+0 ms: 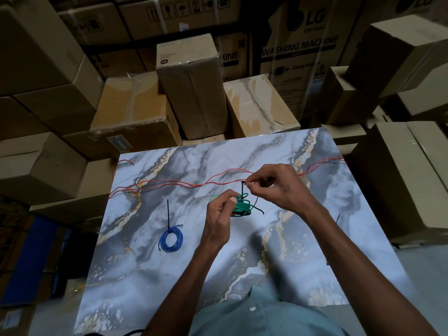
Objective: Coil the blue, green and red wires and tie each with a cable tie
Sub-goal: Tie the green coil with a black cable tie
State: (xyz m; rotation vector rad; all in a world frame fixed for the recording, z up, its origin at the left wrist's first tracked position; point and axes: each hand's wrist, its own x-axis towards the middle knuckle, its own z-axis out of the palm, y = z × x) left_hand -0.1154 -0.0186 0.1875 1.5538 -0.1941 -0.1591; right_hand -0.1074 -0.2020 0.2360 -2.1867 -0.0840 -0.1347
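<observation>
Marble-patterned table filled the lower middle, cardboard boxes stacked behind it from 9 through 12 to 3 o'clock. Green wire, already coiled, sat near table centre, held off the surface in the left hand, thumb and fingers closed on the coil's left side. Right hand at about 1 o'clock of the coil, fingertips pinched shut on the head end of a black cable tie standing up from the coil; tie's loose tail curved out to 4 o'clock of the coil. Hands close together, not touching. Blue wire lay coiled flat at 8 o'clock of the green one, well apart, with its own black tie fastened and sticking straight up toward 12. Red wire uncoiled, stretched in loose strands across the table's far half from 9 to 3 o'clock, passing just behind the right hand. Another black tie lay near the table's right edge at 3 o'clock. Pale green shirt at 6 o'clock.
</observation>
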